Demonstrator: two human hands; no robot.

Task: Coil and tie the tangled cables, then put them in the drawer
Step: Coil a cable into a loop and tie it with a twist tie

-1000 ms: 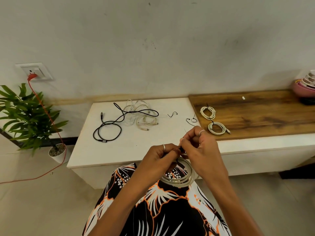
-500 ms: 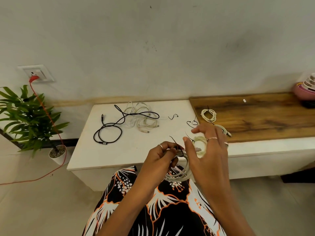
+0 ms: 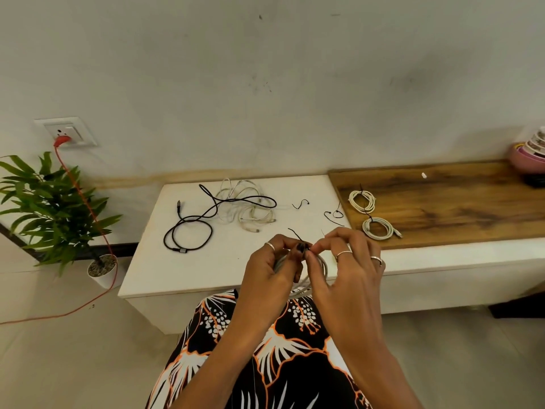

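Observation:
My left hand [image 3: 271,267] grips a coiled white cable [image 3: 320,268] above the near edge of the white table [image 3: 153,270]. My right hand [image 3: 345,261] pinches a thin black tie [image 3: 298,238] at the top of that coil, fingertips meeting the left hand's. Much of the coil is hidden behind both hands. On the table lie a loose black cable [image 3: 188,234] and a tangled white cable [image 3: 247,208]. Two coiled, tied white cables [image 3: 362,201] [image 3: 379,228] rest on the wooden top [image 3: 457,208].
Loose black ties [image 3: 300,203] [image 3: 333,215] lie on the table between the tangle and the wooden top. A potted plant [image 3: 53,208] and a red cord [image 3: 88,208] from a wall socket [image 3: 66,132] are at the left. Stacked bowls [image 3: 530,152] stand at the far right.
My right hand, which had opened and drawn away to the right, has come back to the coil and pinches the tie. Both hands have risen slightly toward the table edge.

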